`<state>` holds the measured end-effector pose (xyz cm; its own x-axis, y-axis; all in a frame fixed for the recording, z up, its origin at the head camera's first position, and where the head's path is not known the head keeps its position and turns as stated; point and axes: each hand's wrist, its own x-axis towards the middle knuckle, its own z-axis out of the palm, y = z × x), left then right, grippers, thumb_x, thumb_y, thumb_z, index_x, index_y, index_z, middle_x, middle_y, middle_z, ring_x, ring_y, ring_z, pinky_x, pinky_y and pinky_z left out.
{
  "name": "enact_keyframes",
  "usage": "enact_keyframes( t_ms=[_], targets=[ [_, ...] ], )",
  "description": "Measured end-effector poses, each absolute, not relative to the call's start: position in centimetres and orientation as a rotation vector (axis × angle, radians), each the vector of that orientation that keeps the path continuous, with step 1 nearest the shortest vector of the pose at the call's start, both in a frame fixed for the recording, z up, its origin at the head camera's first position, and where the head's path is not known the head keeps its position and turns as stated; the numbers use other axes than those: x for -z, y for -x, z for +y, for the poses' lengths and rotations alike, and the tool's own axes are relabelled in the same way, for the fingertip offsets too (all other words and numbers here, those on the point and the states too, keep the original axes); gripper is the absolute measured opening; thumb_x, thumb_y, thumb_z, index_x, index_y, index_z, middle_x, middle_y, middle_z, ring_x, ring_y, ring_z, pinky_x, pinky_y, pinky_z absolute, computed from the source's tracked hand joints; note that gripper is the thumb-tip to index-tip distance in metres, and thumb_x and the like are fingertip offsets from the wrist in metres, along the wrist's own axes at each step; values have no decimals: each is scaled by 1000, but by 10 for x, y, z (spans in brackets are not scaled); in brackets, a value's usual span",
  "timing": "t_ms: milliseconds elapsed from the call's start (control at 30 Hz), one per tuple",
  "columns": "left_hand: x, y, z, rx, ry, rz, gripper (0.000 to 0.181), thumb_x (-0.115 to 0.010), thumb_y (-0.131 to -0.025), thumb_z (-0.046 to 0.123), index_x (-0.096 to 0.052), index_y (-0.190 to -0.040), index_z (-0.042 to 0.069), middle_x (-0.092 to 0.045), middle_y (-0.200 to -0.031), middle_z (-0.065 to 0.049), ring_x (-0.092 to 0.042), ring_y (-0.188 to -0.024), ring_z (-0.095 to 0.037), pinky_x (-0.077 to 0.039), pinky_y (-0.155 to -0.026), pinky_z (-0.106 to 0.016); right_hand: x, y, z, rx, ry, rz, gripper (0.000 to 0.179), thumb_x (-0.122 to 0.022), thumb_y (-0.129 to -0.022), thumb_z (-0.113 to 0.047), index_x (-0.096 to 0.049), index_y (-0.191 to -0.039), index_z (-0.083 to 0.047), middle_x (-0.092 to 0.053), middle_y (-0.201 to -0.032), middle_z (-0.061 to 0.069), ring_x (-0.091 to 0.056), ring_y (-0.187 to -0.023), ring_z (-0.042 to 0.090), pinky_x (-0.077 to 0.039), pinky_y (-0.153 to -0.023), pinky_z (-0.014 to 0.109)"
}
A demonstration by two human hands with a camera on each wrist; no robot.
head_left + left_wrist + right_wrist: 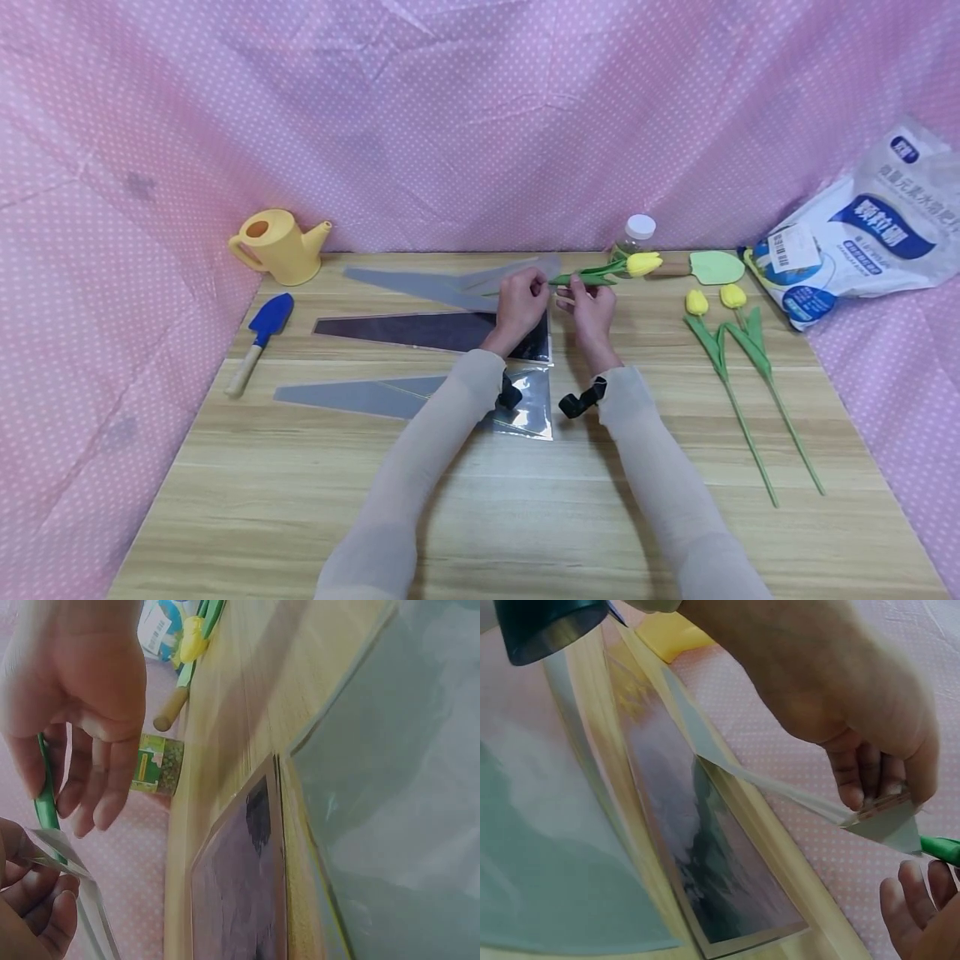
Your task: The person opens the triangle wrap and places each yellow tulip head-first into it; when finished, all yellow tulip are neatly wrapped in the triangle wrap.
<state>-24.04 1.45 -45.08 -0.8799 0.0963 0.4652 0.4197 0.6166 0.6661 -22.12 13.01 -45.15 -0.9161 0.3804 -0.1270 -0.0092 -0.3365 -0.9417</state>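
My left hand (522, 302) pinches the open end of a grey translucent flower sleeve (431, 287), lifted at the table's back. In the right wrist view the sleeve's mouth (889, 825) hangs from the left fingertips. The right hand (592, 315) holds a yellow tulip (642, 265) by its green lower part, between thumb and forefinger, other fingers loosely bent. Its bloom points right. In the left wrist view the green stem (46, 806) enters the sleeve's mouth; its far end is hidden. A dark sleeve (420, 332) and another grey one (352, 396) lie nearer.
Two more yellow tulips (723, 367) lie at the right. Behind the right hand stand a white-capped jar (640, 229) and a green trowel (716, 267). A white bag (862, 233) leans at the back right. At left are a yellow watering can (281, 246) and a blue trowel (270, 318).
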Motion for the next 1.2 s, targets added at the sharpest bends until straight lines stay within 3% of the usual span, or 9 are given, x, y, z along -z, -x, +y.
enact_keyframes(
  t_ms=[367,533,733,900,1067,1200],
  targets=[
    [453,240,12,1154,421,-2438,6,-66,-85,0,-71,-82,2,-71,-72,-9,-63,-65,-18,-44,-61,-19,455,220,139,-2346,518,-1654,7,-57,-101,-19,-56,-106,-14,-59,-90,-5,-63,-74,7,-58,-71,22],
    [453,240,10,1148,412,-2441,7,-65,-85,0,-71,-82,2,-71,-72,-9,-63,-65,-18,-44,-60,-19,453,219,143,-2407,525,-1422,8,-51,-104,-14,-55,-107,-8,-65,-82,-2,-66,-66,10,-57,-60,19],
    [452,238,11,1124,440,-2440,8,-65,-86,1,-71,-81,3,-71,-72,-8,-63,-64,-17,-45,-60,-19,452,217,144,-2416,526,-1347,6,-51,-103,-12,-56,-101,-9,-69,-83,0,-70,-65,14,-58,-58,22],
    [450,238,12,1120,471,-2418,7,-66,-86,1,-71,-82,2,-71,-73,-8,-63,-64,-17,-46,-60,-19,454,218,143,-2397,485,-1404,11,-53,-102,-7,-58,-107,1,-71,-80,-3,-71,-65,12,-59,-58,22],
    [450,238,13,1118,478,-2404,7,-66,-85,0,-71,-81,3,-71,-71,-8,-62,-63,-16,-45,-59,-18,455,220,140,-2404,523,-1466,29,-58,-98,-5,-59,-123,12,-66,-79,-5,-68,-63,7,-57,-57,18],
    [449,237,14,1131,485,-2392,6,-67,-84,0,-71,-80,2,-70,-70,-8,-62,-63,-16,-44,-59,-17,454,221,140,-2491,600,-1384,22,-60,-98,-7,-63,-115,6,-66,-77,-5,-66,-62,6,-55,-58,17]
  ],
)
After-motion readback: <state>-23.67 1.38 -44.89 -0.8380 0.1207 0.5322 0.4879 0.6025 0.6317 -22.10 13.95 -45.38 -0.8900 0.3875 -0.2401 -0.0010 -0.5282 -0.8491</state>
